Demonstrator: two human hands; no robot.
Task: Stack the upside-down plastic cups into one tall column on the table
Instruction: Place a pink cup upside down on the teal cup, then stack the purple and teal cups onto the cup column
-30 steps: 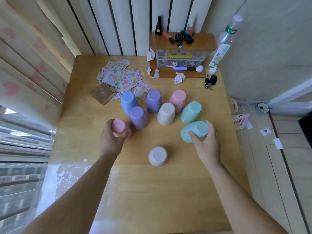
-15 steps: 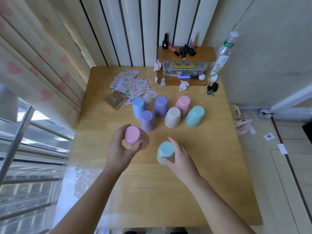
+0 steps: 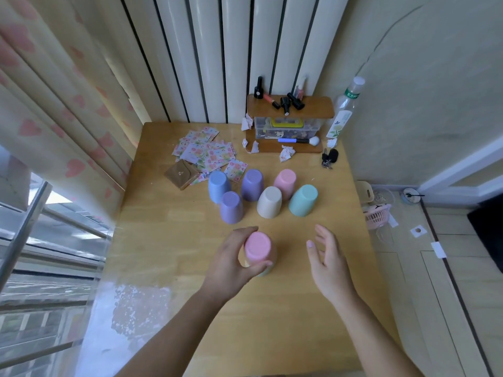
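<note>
My left hand (image 3: 231, 263) grips a pink upside-down cup (image 3: 258, 247) that sits on top of a stack; a pale green rim (image 3: 265, 272) of the cup beneath shows under it. My right hand (image 3: 328, 261) hovers open to the right of the stack, touching nothing. Behind them stand several loose upside-down cups: blue (image 3: 218, 185), purple (image 3: 251, 184), a second purple (image 3: 231, 206), pink (image 3: 284, 183), cream (image 3: 269, 201) and teal (image 3: 303, 200). All rest on the wooden table (image 3: 177, 227).
Sticker sheets (image 3: 208, 153) and a brown envelope (image 3: 181, 174) lie at the back left. A wooden shelf (image 3: 290, 123) with nail polish bottles and a clear box stands at the back. Keys (image 3: 329, 157) and a water bottle (image 3: 345, 110) sit near the right wall.
My right hand set the teal cup over the cream one and let go. My left hand brought the pink cup onto that stack. The camera tilted up.
</note>
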